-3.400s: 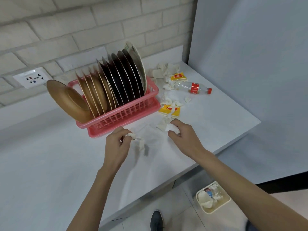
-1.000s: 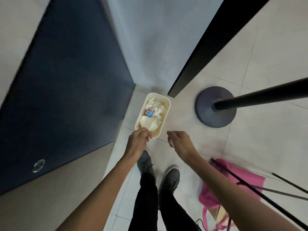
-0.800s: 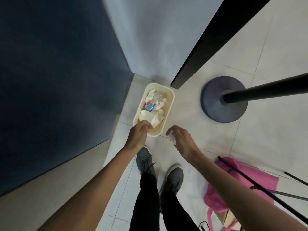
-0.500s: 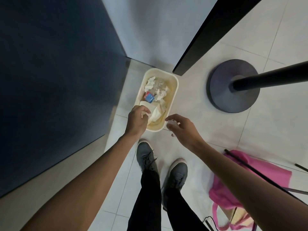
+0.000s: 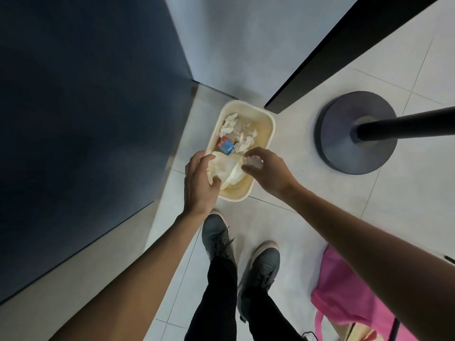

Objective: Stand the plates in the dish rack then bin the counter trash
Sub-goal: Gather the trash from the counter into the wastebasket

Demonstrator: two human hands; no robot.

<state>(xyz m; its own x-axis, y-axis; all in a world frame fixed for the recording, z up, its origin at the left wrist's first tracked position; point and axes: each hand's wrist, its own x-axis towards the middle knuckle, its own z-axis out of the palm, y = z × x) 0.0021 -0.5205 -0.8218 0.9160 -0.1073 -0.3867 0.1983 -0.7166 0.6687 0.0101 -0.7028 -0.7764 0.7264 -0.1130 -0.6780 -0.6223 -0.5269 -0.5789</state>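
Observation:
A cream rectangular bin [image 5: 270, 126] stands on the tiled floor and holds crumpled white paper [image 5: 230, 124], a clear bottle with a blue and red label [image 5: 226, 145] and a large white wad [image 5: 227, 168]. My left hand [image 5: 198, 183] hovers over the bin's near left corner, fingers and thumb spread wide above the white wad. My right hand [image 5: 267, 172] is over the bin's near right edge and pinches a small crumpled tissue [image 5: 253, 163]. The counter, plates and dish rack are out of view.
A round dark stand base [image 5: 344, 148] with a black pole [image 5: 406, 124] sits right of the bin. A pink bag [image 5: 349, 299] lies at the lower right. My shoes [image 5: 216, 238] stand just behind the bin. A dark cabinet panel [image 5: 86, 119] fills the left.
I turned from the counter to the floor bin. Both hands moved forward over it. My left hand went from clenched on a tissue to spread; the right still pinches its tissue.

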